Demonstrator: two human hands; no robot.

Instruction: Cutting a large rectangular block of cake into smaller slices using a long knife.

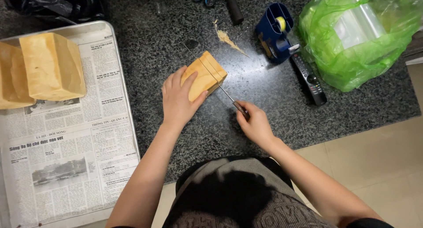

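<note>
Steadying loaf (pixel 203 76) under left hand (pixel 178 100), right hand (pixel 254 122) gripping knife (pixel 224 92) — handle mostly hidden.

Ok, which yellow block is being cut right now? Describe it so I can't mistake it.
On the dark speckled counter, right of the newspaper-lined metal tray, one small yellow block lies under the left hand. The right hand draws a thin knife through it. Unlike the two larger blocks on the tray, it sits on bare stone.
</note>
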